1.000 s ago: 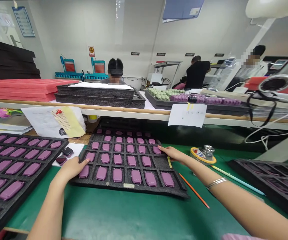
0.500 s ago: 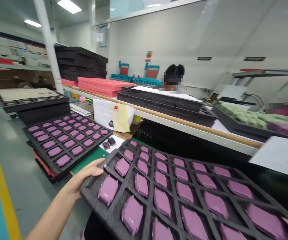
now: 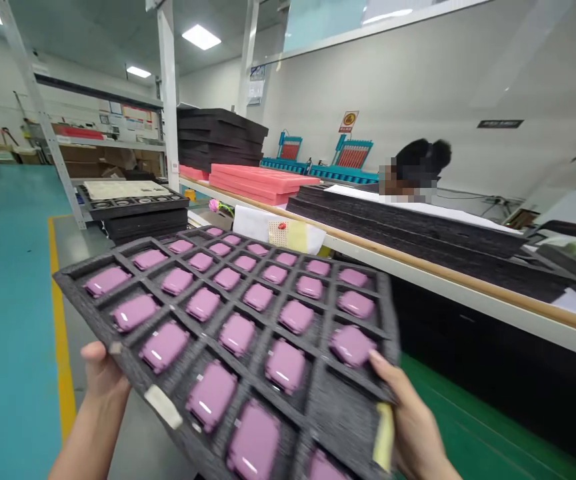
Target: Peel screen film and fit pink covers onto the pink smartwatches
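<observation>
A black foam tray [image 3: 341,407] is held up in front of me, tilted, with rows of purple watch-case-shaped parts [image 3: 238,333] in its square compartments. One compartment near the right edge has no part in it. My left hand [image 3: 103,377] grips the tray's near left edge, thumb on top and the other fingers hidden beneath. On the right edge, my right hand [image 3: 411,407] is closed round the rim, a fingertip touching a purple part [image 3: 352,345]. A yellow tape strip [image 3: 383,437] and a whitish label [image 3: 163,407] stick to the rim.
Beyond the tray runs a bench edge [image 3: 418,263] with black foam trays [image 3: 398,220], pink foam sheets [image 3: 258,183] and a dark stack [image 3: 221,140]. A person [image 3: 418,167] is behind it. A further tray stack [image 3: 143,213] stands at left beside a shelf post [image 3: 169,100].
My view has swung left. The held tray has moved left and turned, and now covers the spot where a second purple-filled tray lay. My right hand has come further into view.
</observation>
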Motion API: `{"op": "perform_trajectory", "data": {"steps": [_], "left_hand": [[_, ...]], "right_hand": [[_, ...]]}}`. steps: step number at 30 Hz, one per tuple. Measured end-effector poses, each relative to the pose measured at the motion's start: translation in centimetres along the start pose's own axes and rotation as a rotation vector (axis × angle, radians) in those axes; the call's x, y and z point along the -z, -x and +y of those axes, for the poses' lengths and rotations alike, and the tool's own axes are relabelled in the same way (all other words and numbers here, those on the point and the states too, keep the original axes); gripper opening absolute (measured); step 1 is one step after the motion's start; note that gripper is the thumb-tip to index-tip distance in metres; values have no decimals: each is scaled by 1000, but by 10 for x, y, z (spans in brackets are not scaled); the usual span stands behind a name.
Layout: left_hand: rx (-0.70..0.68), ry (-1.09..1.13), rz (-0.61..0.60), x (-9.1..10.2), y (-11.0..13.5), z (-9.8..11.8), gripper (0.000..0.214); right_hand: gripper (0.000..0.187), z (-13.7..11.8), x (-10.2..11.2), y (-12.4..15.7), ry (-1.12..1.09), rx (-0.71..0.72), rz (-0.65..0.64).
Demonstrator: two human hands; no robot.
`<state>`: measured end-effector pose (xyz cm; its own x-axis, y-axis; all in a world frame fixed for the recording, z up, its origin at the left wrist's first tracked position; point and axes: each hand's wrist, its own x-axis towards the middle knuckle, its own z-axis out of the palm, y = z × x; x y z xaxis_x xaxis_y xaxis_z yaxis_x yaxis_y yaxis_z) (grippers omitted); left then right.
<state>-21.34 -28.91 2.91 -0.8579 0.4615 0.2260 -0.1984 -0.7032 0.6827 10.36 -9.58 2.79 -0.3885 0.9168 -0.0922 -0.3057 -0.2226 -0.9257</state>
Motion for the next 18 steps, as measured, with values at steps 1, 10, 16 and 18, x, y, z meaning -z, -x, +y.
{"op": "perform_trajectory", "data": {"steps": [1, 10, 16, 18], "left_hand": [[-22, -52, 54, 4, -12, 2, 82], [-120, -173, 271, 29, -171, 9, 32], [-75, -362, 285, 51, -223, -20, 36], [-113, -476, 281, 61, -231, -30, 38]], "right_hand": [[47, 8, -23, -11, -35, -39, -82], [34, 77, -163, -85, -27, -73, -406], [36, 87, -190, -120, 77, -95, -456], [36, 89, -189, -128, 141, -128, -475]]}}
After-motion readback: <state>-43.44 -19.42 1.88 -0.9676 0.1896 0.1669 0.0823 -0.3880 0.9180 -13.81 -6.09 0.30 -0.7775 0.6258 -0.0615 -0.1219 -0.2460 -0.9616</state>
